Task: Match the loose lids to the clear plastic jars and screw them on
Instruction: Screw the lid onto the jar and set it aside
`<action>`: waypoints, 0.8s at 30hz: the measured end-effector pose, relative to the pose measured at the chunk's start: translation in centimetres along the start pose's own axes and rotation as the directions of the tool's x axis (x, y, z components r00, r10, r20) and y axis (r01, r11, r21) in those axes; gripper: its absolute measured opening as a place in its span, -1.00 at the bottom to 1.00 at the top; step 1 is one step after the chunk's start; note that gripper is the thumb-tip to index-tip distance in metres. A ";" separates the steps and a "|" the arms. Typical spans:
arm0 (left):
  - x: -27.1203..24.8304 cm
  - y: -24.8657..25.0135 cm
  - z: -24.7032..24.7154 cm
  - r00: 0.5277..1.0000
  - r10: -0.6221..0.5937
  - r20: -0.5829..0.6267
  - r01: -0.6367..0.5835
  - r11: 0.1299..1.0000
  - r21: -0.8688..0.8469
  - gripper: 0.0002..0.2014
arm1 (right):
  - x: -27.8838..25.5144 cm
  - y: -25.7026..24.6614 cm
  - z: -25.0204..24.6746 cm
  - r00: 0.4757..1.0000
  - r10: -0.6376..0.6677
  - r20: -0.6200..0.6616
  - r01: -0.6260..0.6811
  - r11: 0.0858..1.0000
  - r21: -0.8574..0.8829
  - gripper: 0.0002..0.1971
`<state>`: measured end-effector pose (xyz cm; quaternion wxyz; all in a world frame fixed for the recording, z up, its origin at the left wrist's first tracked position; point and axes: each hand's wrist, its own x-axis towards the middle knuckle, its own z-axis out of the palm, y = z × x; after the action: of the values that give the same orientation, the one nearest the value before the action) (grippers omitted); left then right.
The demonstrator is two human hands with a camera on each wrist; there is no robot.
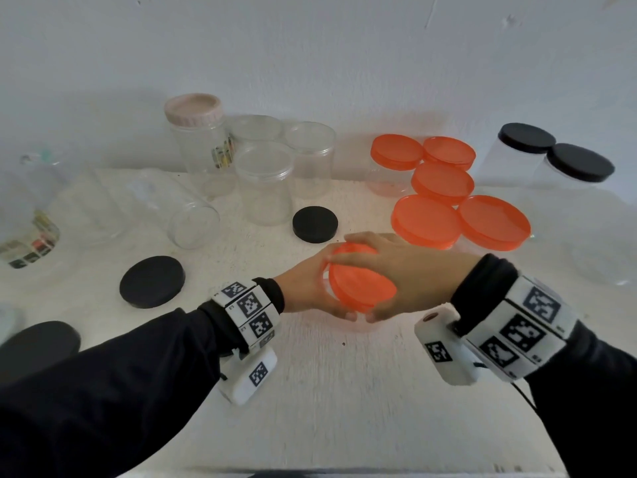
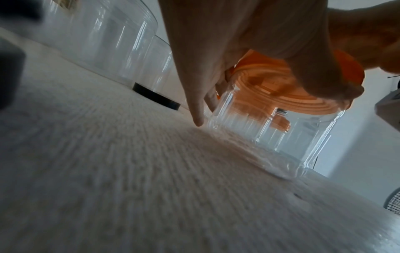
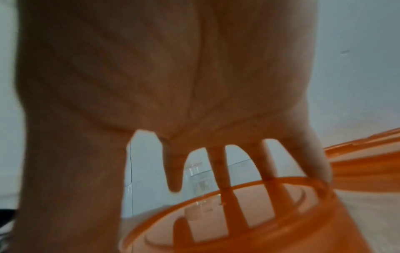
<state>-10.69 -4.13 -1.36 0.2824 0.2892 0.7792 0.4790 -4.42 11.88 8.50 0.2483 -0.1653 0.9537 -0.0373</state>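
A plain indoor room, most likely a home or a simple workspace, though the pictures do not settle which; a white table (image 1: 344, 391) with a rough, worn top stands against a bare white wall (image 1: 310, 56) with small marks and scuffs; on it stand many clear plastic jars (image 1: 265, 184), some capped with orange lids (image 1: 443, 182), others with black lids (image 1: 527, 138); loose black lids (image 1: 151, 281) lie about.

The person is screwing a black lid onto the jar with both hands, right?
Not quite: the lid is orange, not black. The head view shows the right hand on it and the left hand holding the jar. The black lids lie loose.
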 end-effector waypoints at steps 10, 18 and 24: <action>-0.1 0.1 0.2 0.999 0.012 0.030 -0.012 1.000 -0.003 0.10 | -0.2 -0.5 0.4 0.994 0.090 -0.053 -0.096 0.988 -0.121 0.02; -0.1 0.4 0.3 0.999 0.009 0.049 -0.009 1.000 -0.005 -0.02 | 0.0 -0.8 0.2 0.980 0.117 -0.159 -0.140 0.979 -0.144 -0.12; -0.2 0.4 0.3 0.999 0.003 0.050 -0.002 1.000 -0.013 -0.07 | -0.3 0.0 1.2 0.982 0.103 -0.160 -0.126 0.981 -0.144 -0.01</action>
<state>-10.27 -3.92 -1.07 0.3033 0.3002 0.7683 0.4771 -3.55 11.96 7.56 0.1634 -0.1252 0.9778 0.0381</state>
